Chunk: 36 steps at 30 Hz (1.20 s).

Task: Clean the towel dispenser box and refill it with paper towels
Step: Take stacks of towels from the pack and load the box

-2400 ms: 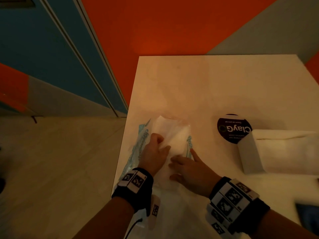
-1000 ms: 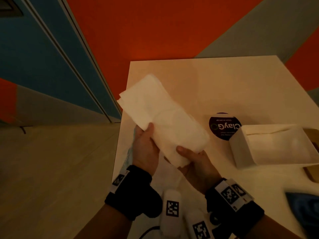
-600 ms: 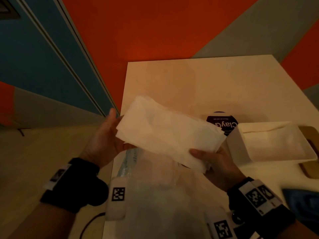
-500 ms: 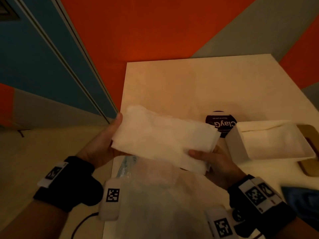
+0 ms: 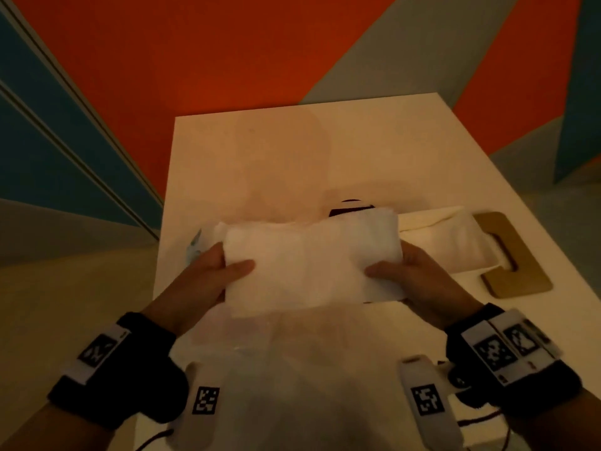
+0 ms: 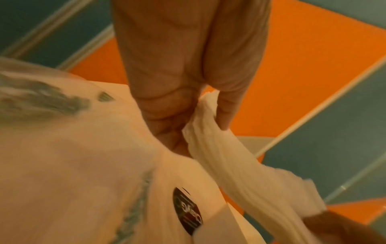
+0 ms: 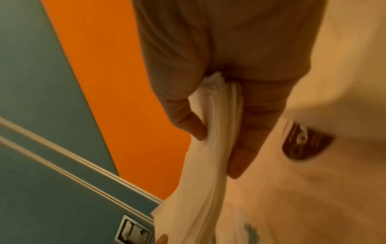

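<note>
A thick stack of white paper towels [image 5: 309, 258] hangs level above the white table [image 5: 292, 151], held at both ends. My left hand [image 5: 224, 268] grips its left end, thumb on top, and my right hand [image 5: 396, 271] grips its right end. The wrist views show the stack [image 6: 229, 158] pinched between thumb and fingers, and the same stack [image 7: 208, 132] squeezed in the right hand. The open white dispenser box [image 5: 455, 242] lies just behind and right of the stack, partly hidden by it.
The clear plastic towel wrapper [image 5: 292, 369] with blue print lies under my hands. A dark round sticker [image 5: 348, 209] peeks out behind the stack. A tan lid with a slot [image 5: 510, 255] lies right of the box. Orange and blue walls surround the table.
The towel stack came out of the wrapper, turned from slanted to level, and moved right toward the box. Both hands now hold its ends with thumbs on top.
</note>
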Motion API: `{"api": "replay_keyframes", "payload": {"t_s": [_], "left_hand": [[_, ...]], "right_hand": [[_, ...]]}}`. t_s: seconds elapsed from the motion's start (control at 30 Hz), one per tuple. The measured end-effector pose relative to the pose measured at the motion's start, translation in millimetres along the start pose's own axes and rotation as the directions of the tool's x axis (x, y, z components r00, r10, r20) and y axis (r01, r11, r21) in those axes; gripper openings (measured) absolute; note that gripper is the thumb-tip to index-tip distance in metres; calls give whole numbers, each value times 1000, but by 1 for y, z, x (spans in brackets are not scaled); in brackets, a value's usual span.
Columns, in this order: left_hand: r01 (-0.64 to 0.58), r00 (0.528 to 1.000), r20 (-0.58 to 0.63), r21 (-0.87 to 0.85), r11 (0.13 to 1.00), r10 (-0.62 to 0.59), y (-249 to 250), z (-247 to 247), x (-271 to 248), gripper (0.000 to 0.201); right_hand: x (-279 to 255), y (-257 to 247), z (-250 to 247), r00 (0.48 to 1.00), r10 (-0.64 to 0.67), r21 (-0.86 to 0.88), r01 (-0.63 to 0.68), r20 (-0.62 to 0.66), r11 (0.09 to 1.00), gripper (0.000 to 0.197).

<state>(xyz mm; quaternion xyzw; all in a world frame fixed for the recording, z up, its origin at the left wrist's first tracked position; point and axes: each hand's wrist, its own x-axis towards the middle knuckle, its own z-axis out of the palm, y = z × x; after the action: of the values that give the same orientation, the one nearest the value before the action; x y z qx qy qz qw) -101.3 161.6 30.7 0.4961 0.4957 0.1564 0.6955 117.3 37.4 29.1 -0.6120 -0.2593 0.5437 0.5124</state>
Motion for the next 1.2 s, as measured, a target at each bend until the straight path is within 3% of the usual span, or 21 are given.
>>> {"api": "replay_keyframes", "payload": {"t_s": [0.13,0.27,0.37,0.47,0.53,0.6,0.7,0.87,0.93,1.07,1.2], "left_hand": [[-227,971,-56,113,967,234,5,62,17,58],[-378,923,12,217,900,385,13,128,27,72],[-435,893,82,404,805,442,20,169,37,60],[-399,901,144,646,651,408,20,198,51,40],[-337,920,160,787,517,357,18,209,59,37],[-295,928,166,875,385,334,15,215,63,35],[-269,921,195,945,188,337,6,225,66,34],[-233,905,227,972,-27,360,-1,234,74,31],[-199,914,217,976,-88,341,-4,234,77,32],[-141,936,173,982,-125,306,-9,236,81,43],[-82,944,124,986,-147,307,-15,239,85,56]], "right_hand": [[-12,-20,-54,974,-129,-219,87,-185,972,35],[-14,-34,-116,887,-347,-683,50,-306,729,67],[-11,-35,-145,874,-404,-832,0,-270,555,81],[-2,-28,-165,895,-437,-934,75,-91,350,75],[6,-22,-172,909,-415,-962,143,34,234,62],[15,-15,-176,944,-315,-972,158,97,175,47],[28,-9,-182,982,-140,-991,131,124,40,42],[39,-4,-190,990,-42,-985,131,137,-115,39],[41,0,-195,987,-52,-983,144,151,-114,39],[45,9,-201,964,-172,-979,204,205,-23,41],[48,19,-201,971,-162,-984,170,176,-50,38]]}}
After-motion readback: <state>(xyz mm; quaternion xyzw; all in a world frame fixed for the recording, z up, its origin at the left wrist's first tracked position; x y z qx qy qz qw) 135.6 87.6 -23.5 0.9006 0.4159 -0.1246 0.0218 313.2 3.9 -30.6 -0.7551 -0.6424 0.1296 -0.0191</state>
